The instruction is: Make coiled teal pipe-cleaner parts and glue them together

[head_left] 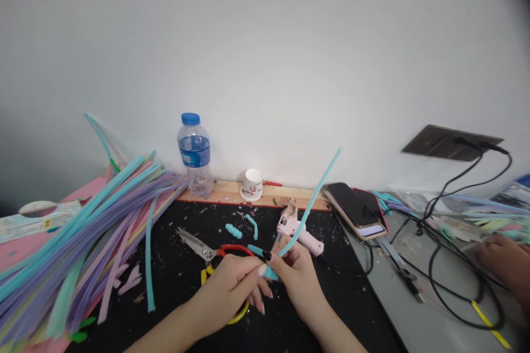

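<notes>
- Turquoise stem [313,201] rises from the grip toward one o'clock, its lower end between the fingertips, the long free part sticking out beyond them.
- Right hand [298,281]: closed, thumb and fingers pinching the stem.
- Left hand [227,287]: at nine o'clock, meeting the right, fingertips closed on the turquoise lower end.
- Scissors [210,254]: between nine and ten o'clock, handles partly behind the left hand.
- Pink glue gun [311,241]: one o'clock, just beyond the right hand.
- Phone [356,204]: two o'clock, face up.
- Paper cup [252,181]: twelve o'clock, red printing too small to read.
- Bottle [194,151]: eleven o'clock, blue label with pale lettering, too blurred to read.
- Pastel stem bundle [95,231]: between nine and ten o'clock.
- Co-worker's hand [503,259]: three o'clock, well apart.
</notes>
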`<state>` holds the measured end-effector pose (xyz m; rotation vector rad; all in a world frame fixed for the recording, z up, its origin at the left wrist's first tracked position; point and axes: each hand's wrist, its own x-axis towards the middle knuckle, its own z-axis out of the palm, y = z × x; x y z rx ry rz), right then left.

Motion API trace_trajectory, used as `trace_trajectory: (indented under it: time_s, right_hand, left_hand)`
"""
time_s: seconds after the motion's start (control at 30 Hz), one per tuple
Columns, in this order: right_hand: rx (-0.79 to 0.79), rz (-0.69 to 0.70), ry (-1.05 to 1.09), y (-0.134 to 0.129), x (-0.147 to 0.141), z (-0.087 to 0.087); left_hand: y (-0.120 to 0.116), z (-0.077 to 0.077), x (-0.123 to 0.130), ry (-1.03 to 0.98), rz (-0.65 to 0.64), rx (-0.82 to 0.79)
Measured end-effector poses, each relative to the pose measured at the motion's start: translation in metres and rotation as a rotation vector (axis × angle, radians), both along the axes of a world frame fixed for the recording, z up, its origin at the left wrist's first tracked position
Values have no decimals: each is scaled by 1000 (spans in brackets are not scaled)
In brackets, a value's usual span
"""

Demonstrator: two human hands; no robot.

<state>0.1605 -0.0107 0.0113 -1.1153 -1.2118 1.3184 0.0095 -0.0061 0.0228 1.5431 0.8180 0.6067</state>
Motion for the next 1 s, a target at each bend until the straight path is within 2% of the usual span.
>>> trace_trajectory:
  time_s: [0.27, 0.47, 0.77, 1.0]
  right_hand:
    - [42, 15, -2, -2, -4, 1]
    - [62, 5, -26, -4, -5, 5]
    - [17, -75, -141, 0, -1, -7]
    - [32, -83, -170, -3, -2, -7]
  left_hand:
    - [0, -18, 4, -35, 34, -127]
    - [1, -22, 6, -51, 74, -265]
    - [1, -11, 1, -35, 7, -62]
    - [3, -5, 0, -36, -2, -26]
